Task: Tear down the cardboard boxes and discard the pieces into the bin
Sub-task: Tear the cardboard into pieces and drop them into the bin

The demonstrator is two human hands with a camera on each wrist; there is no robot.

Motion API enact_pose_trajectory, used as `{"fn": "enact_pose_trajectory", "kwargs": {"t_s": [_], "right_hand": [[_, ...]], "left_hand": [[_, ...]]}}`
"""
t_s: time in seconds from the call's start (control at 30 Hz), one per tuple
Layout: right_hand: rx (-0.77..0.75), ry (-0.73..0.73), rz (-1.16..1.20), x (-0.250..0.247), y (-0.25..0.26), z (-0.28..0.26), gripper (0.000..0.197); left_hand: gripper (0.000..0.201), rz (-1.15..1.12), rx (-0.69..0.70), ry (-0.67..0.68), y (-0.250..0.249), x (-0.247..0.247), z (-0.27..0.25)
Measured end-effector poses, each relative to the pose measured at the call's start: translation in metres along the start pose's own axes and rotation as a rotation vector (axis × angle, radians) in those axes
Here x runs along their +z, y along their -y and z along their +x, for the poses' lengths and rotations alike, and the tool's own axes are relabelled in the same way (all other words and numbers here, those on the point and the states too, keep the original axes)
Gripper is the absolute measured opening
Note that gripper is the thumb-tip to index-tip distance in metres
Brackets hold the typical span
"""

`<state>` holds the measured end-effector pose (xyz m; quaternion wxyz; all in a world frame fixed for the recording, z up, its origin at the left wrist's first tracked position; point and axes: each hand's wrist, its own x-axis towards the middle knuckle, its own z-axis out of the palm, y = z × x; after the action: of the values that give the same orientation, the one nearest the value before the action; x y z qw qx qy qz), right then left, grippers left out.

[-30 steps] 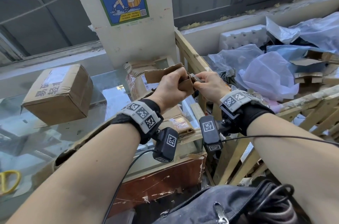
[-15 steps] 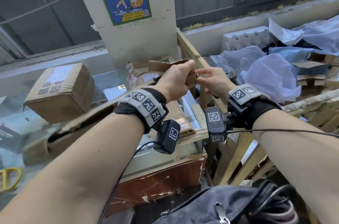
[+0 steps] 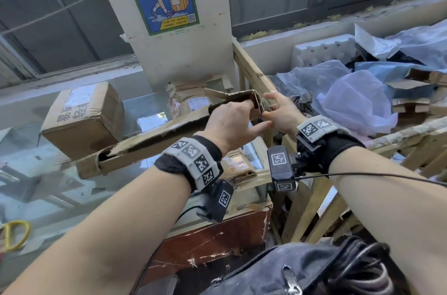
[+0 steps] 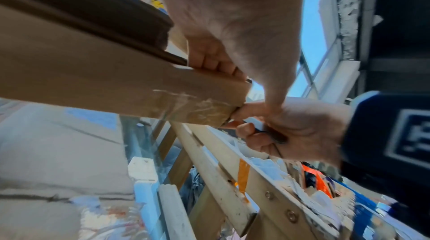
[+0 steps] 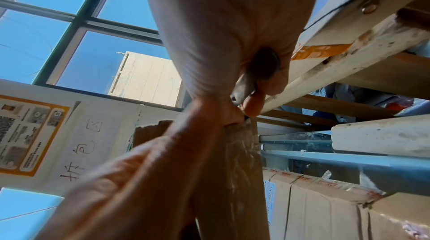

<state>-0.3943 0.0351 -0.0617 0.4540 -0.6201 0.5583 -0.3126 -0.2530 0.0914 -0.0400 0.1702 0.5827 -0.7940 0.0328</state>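
While the left hand (image 3: 232, 123) is gripping the far end of a long flattened cardboard piece (image 3: 150, 142), fingers curled over its folded top edge, the right hand (image 3: 280, 113) is pinching the taped corner with thumb and forefinger, the lower fingers curling round a small dark tool (image 4: 267, 131) I cannot identify. The piece is hanging in the air above the glass counter (image 3: 72, 188), just beside the wooden slatted bin (image 3: 251, 72). It is looking light and fairly stiff, creased and ragged at the near end, so taking hold close to the seam seems wisest. The bin is holding plastic bags (image 3: 358, 106), white foam (image 3: 321, 53) and cardboard scraps (image 3: 411, 103); a sealed box (image 3: 82, 115) is waiting on the counter
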Motion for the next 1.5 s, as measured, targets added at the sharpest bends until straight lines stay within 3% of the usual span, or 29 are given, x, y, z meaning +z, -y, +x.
{"fn": "enact_pose_trajectory", "kwargs": {"t_s": [0.13,0.23,0.27,0.3,0.33,0.43,0.5,0.63,0.73,0.8,0.9,1.13,1.3,1.5], "right_hand": [[-0.038,0.031,-0.012,0.001,0.007,-0.001,0.052],[-0.059,0.027,-0.039,0.001,0.008,-0.003,0.050],[-0.060,0.026,-0.048,0.002,0.007,-0.004,0.050],[-0.064,0.026,-0.054,0.002,0.006,-0.006,0.049],[-0.073,0.022,-0.057,0.002,0.005,-0.008,0.049],[-0.105,0.006,-0.061,0.000,0.005,-0.012,0.049],[-0.110,0.029,-0.057,-0.002,0.005,-0.016,0.052],[-0.152,0.036,-0.096,0.000,0.004,-0.023,0.061],[-0.169,0.066,-0.164,0.005,0.002,-0.025,0.063],[-0.168,0.080,-0.217,0.007,0.000,-0.024,0.062],[-0.137,0.083,-0.248,0.010,-0.002,-0.021,0.057],[-0.134,-0.110,-0.402,0.012,0.006,-0.022,0.014],[-0.158,-0.133,-0.453,0.016,0.007,-0.027,0.010],[-0.111,-0.072,-0.495,0.025,0.007,-0.033,0.007]], "left_hand": [[0.049,-0.041,-0.005,-0.274,-0.006,-0.018,0.002],[0.031,-0.071,0.032,-0.637,0.003,-0.031,0.012],[0.023,-0.060,0.004,-0.696,0.007,-0.036,0.017],[0.020,-0.063,-0.044,-0.672,0.010,-0.041,0.023],[0.023,-0.088,-0.114,-0.551,0.013,-0.046,0.029],[0.043,-0.235,-0.313,0.137,0.018,-0.056,0.041],[0.048,-0.361,-0.380,0.455,0.019,-0.058,0.041],[0.082,-0.499,-0.418,0.573,0.027,-0.049,0.036],[0.065,-0.420,-0.399,0.688,0.028,-0.039,0.033],[0.053,-0.343,-0.366,0.653,0.026,-0.033,0.029],[0.059,-0.286,-0.325,0.521,0.026,-0.022,0.022],[0.061,-0.239,-0.313,0.324,0.031,-0.005,0.007],[0.063,-0.113,-0.319,0.200,0.032,0.013,-0.001],[0.061,-0.105,-0.364,0.181,0.032,0.029,-0.001]]}}
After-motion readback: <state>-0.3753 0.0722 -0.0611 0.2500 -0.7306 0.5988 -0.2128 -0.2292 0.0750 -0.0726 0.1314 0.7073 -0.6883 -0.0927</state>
